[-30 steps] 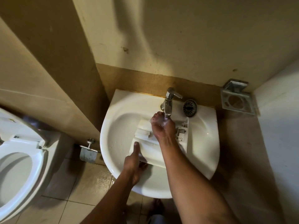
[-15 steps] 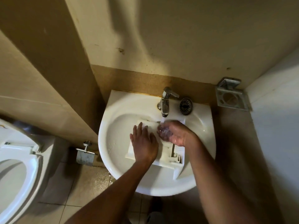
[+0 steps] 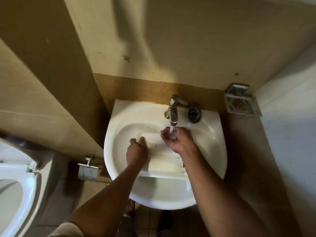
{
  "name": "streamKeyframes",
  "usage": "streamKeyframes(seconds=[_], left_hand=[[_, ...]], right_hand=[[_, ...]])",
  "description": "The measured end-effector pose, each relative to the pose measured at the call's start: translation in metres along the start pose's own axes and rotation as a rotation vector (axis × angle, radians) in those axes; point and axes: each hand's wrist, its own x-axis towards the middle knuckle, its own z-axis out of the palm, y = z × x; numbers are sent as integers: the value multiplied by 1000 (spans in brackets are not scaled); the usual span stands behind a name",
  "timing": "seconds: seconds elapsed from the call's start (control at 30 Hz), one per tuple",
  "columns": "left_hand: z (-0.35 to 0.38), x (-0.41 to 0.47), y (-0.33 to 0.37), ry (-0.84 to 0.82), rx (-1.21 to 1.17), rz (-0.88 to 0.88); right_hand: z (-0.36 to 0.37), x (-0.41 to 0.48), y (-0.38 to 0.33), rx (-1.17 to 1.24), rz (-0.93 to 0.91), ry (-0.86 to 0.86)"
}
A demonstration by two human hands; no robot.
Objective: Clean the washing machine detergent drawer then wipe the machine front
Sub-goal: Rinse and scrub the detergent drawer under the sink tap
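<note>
**Rinsing the detergent drawer in a small basin**

The white sink [image 3: 119, 134] fills the middle of the view, hemmed in by a tan wall [image 3: 51, 65] on the left, the far wall behind the tap, and a pale wall close on the right. A toilet [image 3: 18, 185] stands well apart at the left edge. The room is tight, so any swing of the elbows has little space on either side.

The detergent drawer [image 3: 164, 161] lies inside the sink, spanning the bowl from the far side toward the near rim, its near right corner jutting over the rim. It nearly fills the bowl, so turning it will need a lift clear of the rim rather than a slide.

The left hand [image 3: 136, 153] presses down on the drawer's left part, fingers curled over its far edge, holding it steady. The right hand [image 3: 176, 139] is cupped open, palm up, holding nothing solid, catching the stream from the tap [image 3: 174, 110].

To do this step well, the person would probably tip the caught water into the compartments and rub along the ribs and corners, where residue tends to collect. The left hand's hold should be kept firm, since wet plastic likely slips on glazed ceramic.

A round drain cover [image 3: 194, 113] rests on the ledge just right of the tap, near enough to be knocked. A metal holder [image 3: 241, 101] is fixed to the wall farther right.
</note>
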Motion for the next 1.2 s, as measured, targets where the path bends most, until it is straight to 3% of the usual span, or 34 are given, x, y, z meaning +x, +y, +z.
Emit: streamKeyframes(seconds=[0.1,0.17,0.27,0.37,0.43,0.5,0.6,0.7,0.77,0.9,1.0,1.1,1.2], left_hand=[[-11,10,-8,-166,-194,-27],[-16,10,-6,-321,-405,-108],[-20,7,-6,-426,-574,-146],[-16,10,-8,-412,-636,-189],[-13,14,-5,-422,-686,-255],[-13,19,3,-412,-689,-291],[-17,18,24,-458,-688,-283],[-13,18,33,-440,-534,-178],[-11,17,30,-438,-519,-166],[-22,11,30,-538,-608,-223],[-23,11,39,-621,-622,-251],[-19,15,50,-594,-581,-202],[-11,16,55,-476,-516,-112]], right_hand=[[10,12,17,134,57,-57],[10,13,22,9,42,-122],[12,-8,26,-753,-64,-270],[19,-20,29,-1575,-368,-245],[16,-21,25,-1787,-416,-154],[7,-18,20,-1584,-442,-2],[-4,-17,9,-690,-357,200],[-7,-6,-4,-7,-221,169],[-3,-2,-11,143,-166,84],[-5,-9,-5,125,2,-125],[-13,-21,-4,-170,24,-230],[-4,-35,0,-556,-147,-290],[4,-39,4,-1257,-482,-263]])
